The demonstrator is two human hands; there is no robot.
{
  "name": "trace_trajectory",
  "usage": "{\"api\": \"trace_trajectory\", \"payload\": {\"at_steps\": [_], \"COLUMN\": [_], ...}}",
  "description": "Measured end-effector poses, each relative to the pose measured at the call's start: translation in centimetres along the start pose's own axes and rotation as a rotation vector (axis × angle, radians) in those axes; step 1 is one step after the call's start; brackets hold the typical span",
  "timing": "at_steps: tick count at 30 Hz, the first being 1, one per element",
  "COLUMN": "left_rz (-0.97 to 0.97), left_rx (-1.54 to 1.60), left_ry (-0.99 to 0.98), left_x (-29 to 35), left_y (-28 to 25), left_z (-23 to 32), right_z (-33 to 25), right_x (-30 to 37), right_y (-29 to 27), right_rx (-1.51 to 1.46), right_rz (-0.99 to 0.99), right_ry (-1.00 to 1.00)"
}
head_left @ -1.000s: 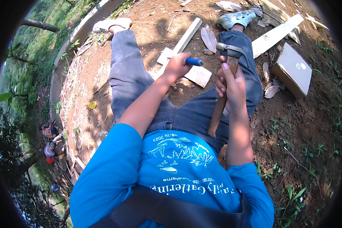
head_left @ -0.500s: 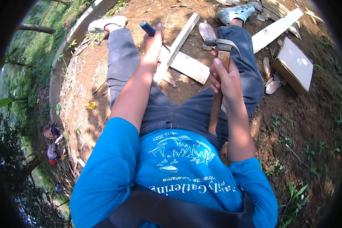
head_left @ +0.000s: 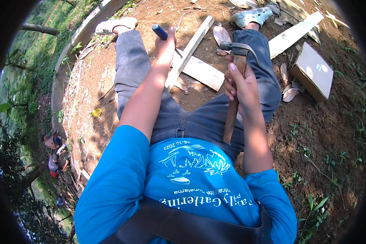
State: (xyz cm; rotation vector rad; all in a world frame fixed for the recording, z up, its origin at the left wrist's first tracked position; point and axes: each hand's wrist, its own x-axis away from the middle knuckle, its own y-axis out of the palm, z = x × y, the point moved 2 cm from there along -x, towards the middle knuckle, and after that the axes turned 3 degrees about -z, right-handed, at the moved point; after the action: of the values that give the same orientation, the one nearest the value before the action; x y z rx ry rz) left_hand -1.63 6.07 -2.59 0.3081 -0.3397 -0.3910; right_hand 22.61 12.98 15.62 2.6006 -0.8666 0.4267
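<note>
My left hand [head_left: 165, 46] is closed around the blue handle of a hand tool [head_left: 160, 32]. The tool's thin metal shaft angles down to the wood; its tip is too small to tell chisel from screwdriver. Below it, a narrow wooden strip [head_left: 197, 40] lies across a flat pale board [head_left: 205, 73] on the ground between my legs. My right hand [head_left: 244, 83] grips a claw hammer [head_left: 240, 61] by its wooden handle, held upright with the steel head at the top. The hammer is apart from the blue-handled tool and the wood.
At the right stands a cardboard box [head_left: 313, 67], with dry leaves [head_left: 290, 93] beside it. A long plank [head_left: 295, 34] lies beyond my right leg. A concrete edge [head_left: 61, 85] borders the dirt on the left. Other people [head_left: 57, 152] are farther off at the left.
The view has shifted slightly. Both hands keep their grips, and the hammer stays raised in nearly the same place.
</note>
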Motion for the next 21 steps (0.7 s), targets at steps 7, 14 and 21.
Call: {"api": "trace_trajectory", "payload": {"at_steps": [7,14,21], "left_rz": [-0.089,-0.122,-0.078], "left_rx": [0.066,-0.077,-0.197], "left_ry": [0.036,-0.01,-0.016], "left_x": [0.4,1.2,2.3], "left_y": [-0.4,-0.1,0.3], "left_z": [-0.2,0.2,-0.6], "right_z": [0.2,0.8,0.1], "right_x": [0.3,0.7,1.5], "right_y": [0.0,-0.9,-1.7], "right_rx": [-0.015,-0.067,-0.134], "right_rz": [-0.015,-0.048,-0.068], "right_ry": [-0.013,-0.045,-0.078]}}
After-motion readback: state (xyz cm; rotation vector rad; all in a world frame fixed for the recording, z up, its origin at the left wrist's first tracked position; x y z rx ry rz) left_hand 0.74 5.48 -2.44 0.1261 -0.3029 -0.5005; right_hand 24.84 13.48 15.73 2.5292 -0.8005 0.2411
